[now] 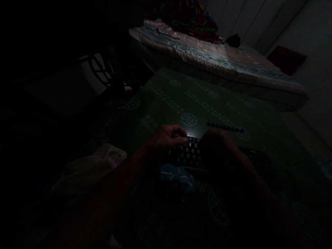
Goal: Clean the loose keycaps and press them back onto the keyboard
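Note:
A dark keyboard (190,152) lies on a green board with white print (166,100). At its back left corner, my left hand (168,135) grips it, with the thumb along the top keys and the fingers curled behind. My right hand (218,141) is closed over the middle of the keyboard, knuckles up; deep shadow hides whatever its fingers hold. Just in front of the keyboard rests a crumpled blue cloth (177,177) with pale lines. Behind my right hand lies a narrow black strip with bumps along it (225,127).
Beyond the board stands a bed with a pale striped mattress (207,55), with red patterned fabric (192,20) on top. A pale fluffy cloth (103,160) lies to the left. A black fan-like frame (101,71) stands at back left. Much of the room is too dark to make out.

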{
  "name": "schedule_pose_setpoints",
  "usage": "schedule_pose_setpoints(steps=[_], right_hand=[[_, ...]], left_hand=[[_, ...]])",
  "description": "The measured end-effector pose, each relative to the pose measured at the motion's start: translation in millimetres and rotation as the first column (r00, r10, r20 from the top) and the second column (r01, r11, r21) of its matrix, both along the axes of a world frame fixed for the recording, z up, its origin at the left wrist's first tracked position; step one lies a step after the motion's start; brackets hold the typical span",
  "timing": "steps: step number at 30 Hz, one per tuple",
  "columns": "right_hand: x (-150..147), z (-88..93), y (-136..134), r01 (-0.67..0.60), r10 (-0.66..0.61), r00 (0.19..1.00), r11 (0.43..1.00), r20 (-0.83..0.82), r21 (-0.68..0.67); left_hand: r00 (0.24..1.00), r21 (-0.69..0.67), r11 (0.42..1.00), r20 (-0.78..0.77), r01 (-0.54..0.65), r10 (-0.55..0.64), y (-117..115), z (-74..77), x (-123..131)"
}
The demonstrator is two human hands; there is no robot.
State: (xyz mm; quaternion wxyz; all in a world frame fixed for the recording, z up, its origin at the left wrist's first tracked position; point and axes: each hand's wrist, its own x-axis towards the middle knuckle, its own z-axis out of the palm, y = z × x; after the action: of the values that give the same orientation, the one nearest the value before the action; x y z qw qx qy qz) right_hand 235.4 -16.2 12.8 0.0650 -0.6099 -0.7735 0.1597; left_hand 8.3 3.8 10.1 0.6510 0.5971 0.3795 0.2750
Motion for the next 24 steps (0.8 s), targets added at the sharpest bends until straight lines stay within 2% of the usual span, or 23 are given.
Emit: schedule_pose_setpoints(steps=[3,7,10,14,19,24], right_hand=[[1,-0.5,1,0.014,-0.013,1.000,1.000,0.023,-0.021],[1,2.7,-1,0.068,-0.068,0.994,0.998,-0.083,0.000],[2,0.8,-2,0.049,-0.047,0.995,0.999,-0.087,0.021],[4,-13.1,-7,-0.038,0.054,0.991,0.991,-0.121,0.127],[0,-28.7,-25,-0.024,0.069,0.989,0.950,-0.133,0.312],[-8,-31.1,-37,-0.078,0.102,0.994,0.931,-0.048,0.356]], left_hand=[[1.000,0.001,1.000,0.016,0.006,-0.006,0,1.0,1],[1.000,-0.021,1.000,0.010,-0.006,0.006,-1,2.0,1],[1.000,-0.027,1.000,-0.014,0.009,-0.009,0,2.2,1],[1.000,-0.020,1.000,-0.012,0.002,-0.002,0,1.3,0],[1.000,-0.004,1.000,-0.027,0.006,-0.006,-1,0.0,0],[0.999,0.012,1.000,-0.038,-0.007,0.007,-1,0.1,0]])
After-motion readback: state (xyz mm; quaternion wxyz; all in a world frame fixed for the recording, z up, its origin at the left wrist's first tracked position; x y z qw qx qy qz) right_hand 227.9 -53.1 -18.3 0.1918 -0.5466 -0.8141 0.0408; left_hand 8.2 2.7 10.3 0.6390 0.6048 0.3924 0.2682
